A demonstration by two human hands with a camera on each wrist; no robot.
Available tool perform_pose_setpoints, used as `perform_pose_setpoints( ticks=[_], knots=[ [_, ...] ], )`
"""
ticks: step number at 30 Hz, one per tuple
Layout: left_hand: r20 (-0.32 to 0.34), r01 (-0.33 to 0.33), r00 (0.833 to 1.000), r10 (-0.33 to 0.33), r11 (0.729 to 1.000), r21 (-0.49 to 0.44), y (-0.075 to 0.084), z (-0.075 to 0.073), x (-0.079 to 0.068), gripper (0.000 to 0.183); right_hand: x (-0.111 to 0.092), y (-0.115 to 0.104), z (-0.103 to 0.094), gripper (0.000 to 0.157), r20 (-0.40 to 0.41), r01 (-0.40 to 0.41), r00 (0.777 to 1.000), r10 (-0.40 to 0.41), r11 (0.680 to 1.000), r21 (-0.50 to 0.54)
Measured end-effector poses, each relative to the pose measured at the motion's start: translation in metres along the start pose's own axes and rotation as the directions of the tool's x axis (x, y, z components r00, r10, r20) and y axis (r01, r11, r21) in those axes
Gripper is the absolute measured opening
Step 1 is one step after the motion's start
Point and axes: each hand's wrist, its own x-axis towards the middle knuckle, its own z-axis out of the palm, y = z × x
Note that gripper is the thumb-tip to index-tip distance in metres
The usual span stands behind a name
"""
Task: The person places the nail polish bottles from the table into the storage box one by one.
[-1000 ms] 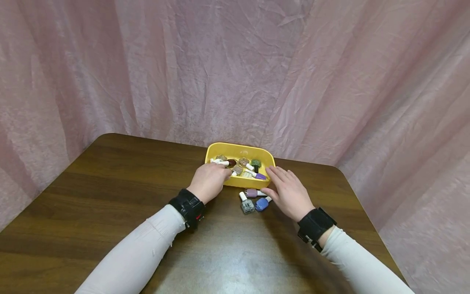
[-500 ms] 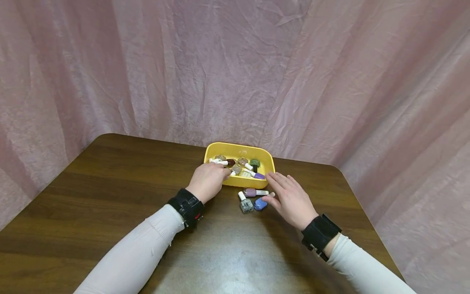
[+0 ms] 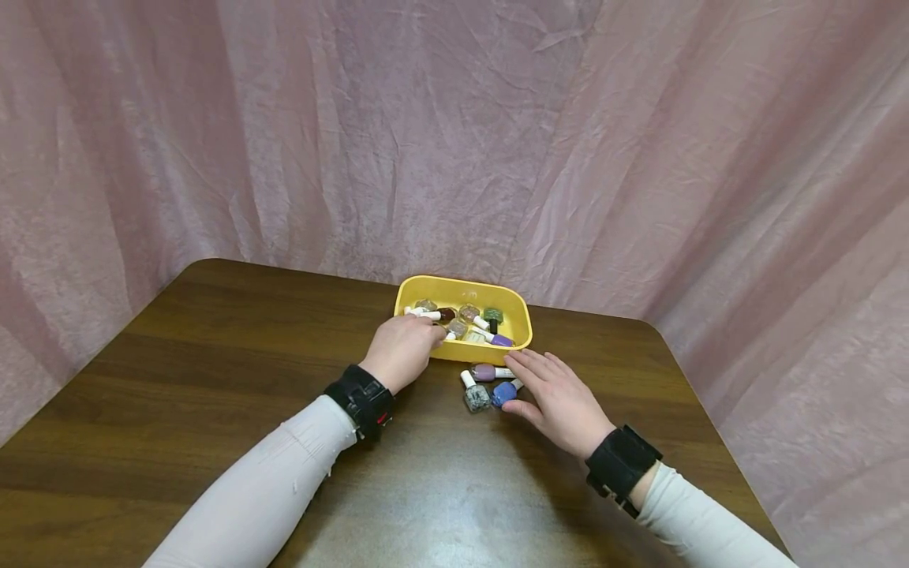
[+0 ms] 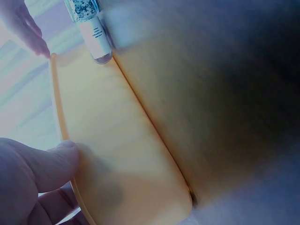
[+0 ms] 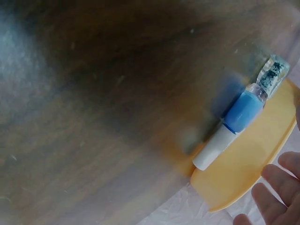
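Note:
A shallow yellow plastic container (image 3: pixel 485 355) stands at the far side of the table with several nail polish bottles lying inside. My left hand (image 3: pixel 405 347) pinches its near rim at the left, thumb (image 4: pixel 56 161) outside and fingers inside. My right hand (image 3: pixel 557 398) hovers with extended fingers just right of three bottles in front of the container: a mauve one (image 3: pixel 484 372), a blue one (image 3: pixel 505 394) and a clear one with dark flecks (image 3: pixel 477 397). In the right wrist view, the blue bottle (image 5: pixel 244 111) with its white cap lies beyond the fingertips.
Inside the container are a purple bottle (image 3: pixel 502 341), a green one (image 3: pixel 493 315) and a dark red one (image 3: pixel 447 315). The brown wooden table (image 3: pixel 284 315) ends just behind the container, where a pink curtain (image 3: pixel 454 142) hangs.
My right hand has drawn back from the container's right end, toward me, and uncovered more of the blue bottle. My left hand stays on the rim.

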Motion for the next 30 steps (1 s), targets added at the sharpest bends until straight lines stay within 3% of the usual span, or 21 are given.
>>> perform_pose_setpoints(
  ticks=[6, 30],
  knots=[
    [0.004, 0.004, 1.0, -0.004, 1.0, 0.002, 0.0, 0.001, 0.001, 0.01, -0.002, -0.002, 0.003, 0.078, -0.019, 0.033, 0.999, -0.033, 0.999, -0.01],
    [0.015, 0.008, 1.0, -0.008, 1.0, 0.005, 0.001, -0.001, 0.001, 0.011, 0.0, -0.002, 0.018, 0.069, 0.091, 0.102, 0.99, -0.106, 0.994, 0.047]
  ],
)
